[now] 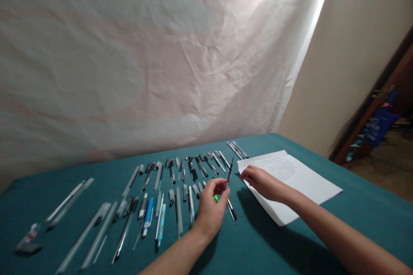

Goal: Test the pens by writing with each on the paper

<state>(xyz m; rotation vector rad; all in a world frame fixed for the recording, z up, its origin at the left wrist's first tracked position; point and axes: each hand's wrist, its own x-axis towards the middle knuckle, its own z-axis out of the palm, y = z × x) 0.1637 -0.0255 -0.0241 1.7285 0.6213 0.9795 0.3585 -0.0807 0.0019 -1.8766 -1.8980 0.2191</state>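
Observation:
My left hand [213, 206] is closed in a pinch on a thin dark pen refill [230, 172], which points upward from the fingertips. Just beyond that hand, a black pen part [231, 210] and a bright green piece [216, 198] lie on the table, partly covered by the fingers. My right hand [261, 182] hovers at the left edge of the written paper [290, 169], its fingers curled together. Whether those fingertips hold anything is hidden.
Rows of pens, clear barrels and caps cover the green table [106, 176], among them a blue pen [148, 216] and a turquoise pen [161, 225]. Several pens [237, 149] lie behind the paper. A pale cloth [145, 51] hangs at the back.

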